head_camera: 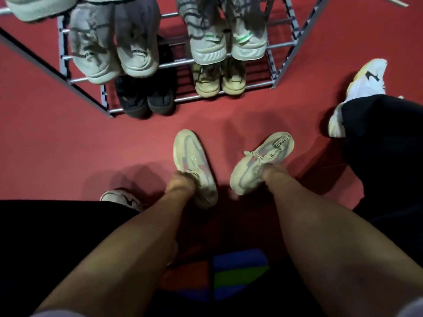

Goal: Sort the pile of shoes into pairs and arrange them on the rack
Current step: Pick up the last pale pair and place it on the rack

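My left hand [180,183] grips a cream sneaker [194,165] by its opening, the sole turned up and its toe pointing away from me. My right hand [273,173] holds the matching cream sneaker [261,161] with a "CAPRO" tag, top side up. Both shoes hang low over the red floor, in front of the grey metal rack [183,62]. On the rack sit a grey-white pair [114,53], a striped grey pair with green tags [229,44], a black pair [146,99] and a beige pair [219,81].
The floor is red carpet [57,145]. My own white sneakers show at the lower left [121,199] and at the right [364,88], under black trouser legs [384,145]. Another pale shoe [39,8] lies at the top left of the rack.
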`<state>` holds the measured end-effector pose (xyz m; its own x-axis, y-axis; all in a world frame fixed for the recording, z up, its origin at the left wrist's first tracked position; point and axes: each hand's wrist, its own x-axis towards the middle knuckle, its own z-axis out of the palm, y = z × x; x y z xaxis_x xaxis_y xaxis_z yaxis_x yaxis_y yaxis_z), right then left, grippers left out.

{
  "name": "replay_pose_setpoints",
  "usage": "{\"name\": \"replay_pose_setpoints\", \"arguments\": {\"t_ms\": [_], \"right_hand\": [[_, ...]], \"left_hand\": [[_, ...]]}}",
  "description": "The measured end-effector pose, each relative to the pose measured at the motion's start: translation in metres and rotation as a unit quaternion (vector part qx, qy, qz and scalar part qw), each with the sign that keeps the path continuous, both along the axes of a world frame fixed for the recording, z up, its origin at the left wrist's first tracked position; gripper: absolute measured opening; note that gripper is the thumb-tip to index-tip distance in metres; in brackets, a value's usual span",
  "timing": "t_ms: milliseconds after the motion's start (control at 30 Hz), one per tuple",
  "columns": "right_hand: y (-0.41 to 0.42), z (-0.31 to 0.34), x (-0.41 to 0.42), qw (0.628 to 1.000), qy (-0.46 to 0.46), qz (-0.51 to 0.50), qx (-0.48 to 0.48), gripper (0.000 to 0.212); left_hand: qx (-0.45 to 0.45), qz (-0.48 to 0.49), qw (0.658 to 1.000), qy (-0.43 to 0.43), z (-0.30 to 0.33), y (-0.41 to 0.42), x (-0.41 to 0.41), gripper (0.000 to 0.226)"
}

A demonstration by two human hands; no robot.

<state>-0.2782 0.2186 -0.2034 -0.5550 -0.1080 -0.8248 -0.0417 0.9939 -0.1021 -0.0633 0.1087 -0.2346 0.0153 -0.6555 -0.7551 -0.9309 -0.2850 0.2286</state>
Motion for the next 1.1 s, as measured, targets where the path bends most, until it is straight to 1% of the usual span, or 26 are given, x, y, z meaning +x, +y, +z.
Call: {"name": "replay_pose_setpoints", "arguments": {"t_ms": [33, 67, 100, 133, 167, 200, 233, 267, 300, 333, 367, 400, 433, 500, 567, 600, 667, 733, 767, 800, 833, 933, 967, 1100], "right_hand": [[-0.005, 0.002, 0.007, 0.996, -0.03, -0.063, -0.056, 0.034], [-0.012, 0.007, 0.016, 0.98, -0.081, -0.152, -0.1, 0.026], [-0.018, 0.013, 0.023, 0.958, -0.139, -0.213, -0.132, 0.021], [-0.023, 0.019, 0.027, 0.942, -0.188, -0.235, -0.149, 0.022], [-0.027, 0.021, 0.031, 0.941, -0.217, -0.209, -0.151, 0.028], [-0.031, 0.027, 0.033, 0.954, -0.211, -0.152, -0.149, 0.034], [-0.034, 0.029, 0.035, 0.974, -0.157, -0.08, -0.145, 0.038], [-0.036, 0.029, 0.034, 0.989, -0.05, 0.001, -0.138, 0.04], [-0.035, 0.027, 0.032, 0.985, 0.07, 0.077, -0.136, 0.038], [-0.032, 0.024, 0.028, 0.973, 0.149, 0.112, -0.137, 0.033], [-0.029, 0.02, 0.023, 0.964, 0.193, 0.115, -0.139, 0.028], [-0.026, 0.013, 0.018, 0.961, 0.212, 0.113, -0.134, 0.03], [-0.025, 0.007, 0.015, 0.965, 0.209, 0.118, -0.111, 0.037], [-0.025, -0.004, 0.014, 0.975, 0.169, 0.129, -0.063, 0.056], [-0.027, -0.012, 0.017, 0.981, 0.143, 0.123, -0.05, 0.072], [-0.029, -0.016, 0.018, 0.981, 0.147, 0.115, -0.05, 0.075], [-0.033, -0.017, 0.018, 0.976, 0.162, 0.142, -0.011, 0.072], [-0.034, -0.016, 0.017, 0.962, 0.156, 0.22, 0.053, 0.058], [-0.034, -0.014, 0.015, 0.96, 0.142, 0.228, 0.08, 0.053], [-0.033, -0.013, 0.014, 0.964, 0.129, 0.213, 0.09, 0.051], [-0.031, -0.014, 0.014, 0.97, 0.125, 0.187, 0.093, 0.054], [-0.03, -0.013, 0.02, 0.98, 0.128, 0.128, 0.088, 0.067], [-0.028, -0.01, 0.023, 0.983, 0.115, 0.116, 0.082, 0.07], [-0.021, -0.005, 0.037, 0.994, 0.071, 0.073, 0.032, 0.068]], "left_hand": [[-0.01, 0.011, 1.0, -0.003, 0.001, -0.014, 0.013, 0.052], [-0.018, 0.013, 1.0, -0.009, 0.001, -0.024, 0.024, 0.051], [-0.024, 0.003, 1.0, -0.02, 0.002, -0.032, 0.033, 0.049], [-0.03, -0.009, 0.999, -0.027, 0.002, -0.037, 0.04, 0.047], [-0.035, -0.022, 0.999, -0.026, 0.0, -0.039, 0.043, 0.044], [-0.043, -0.03, 0.998, -0.018, 0.0, -0.039, 0.044, 0.041], [-0.045, -0.033, 0.998, -0.01, -0.002, -0.037, 0.043, 0.038], [-0.046, -0.031, 0.998, -0.002, -0.003, -0.033, 0.042, 0.037], [-0.049, -0.023, 0.999, 0.005, -0.004, -0.029, 0.041, 0.037], [-0.052, -0.01, 0.998, 0.014, -0.005, -0.023, 0.04, 0.038], [-0.056, 0.007, 0.998, 0.023, -0.006, -0.017, 0.04, 0.039], [-0.058, 0.025, 0.998, 0.031, -0.007, -0.011, 0.041, 0.039], [-0.058, 0.045, 0.996, 0.044, -0.009, -0.005, 0.043, 0.039], [-0.05, 0.085, 0.993, 0.066, -0.013, 0.004, 0.048, 0.037], [-0.043, 0.098, 0.991, 0.074, -0.014, 0.007, 0.049, 0.034], [-0.045, 0.092, 0.992, 0.069, -0.013, 0.005, 0.049, 0.033], [-0.056, 0.086, 0.993, 0.057, -0.013, 0.002, 0.049, 0.032], [-0.05, 0.096, 0.992, 0.057, -0.015, -0.001, 0.047, 0.034], [-0.044, 0.101, 0.992, 0.057, -0.016, -0.002, 0.047, 0.035], [-0.039, 0.106, 0.992, 0.057, -0.017, -0.003, 0.046, 0.034], [-0.038, 0.109, 0.992, 0.057, -0.019, -0.003, 0.046, 0.033], [-0.06, 0.106, 0.991, 0.062, -0.017, -0.001, 0.044, 0.026], [-0.07, 0.107, 0.989, 0.067, -0.016, -0.001, 0.043, 0.024], [-0.079, 0.123, 0.986, 0.086, -0.011, 0.002, 0.044, 0.014]]}}
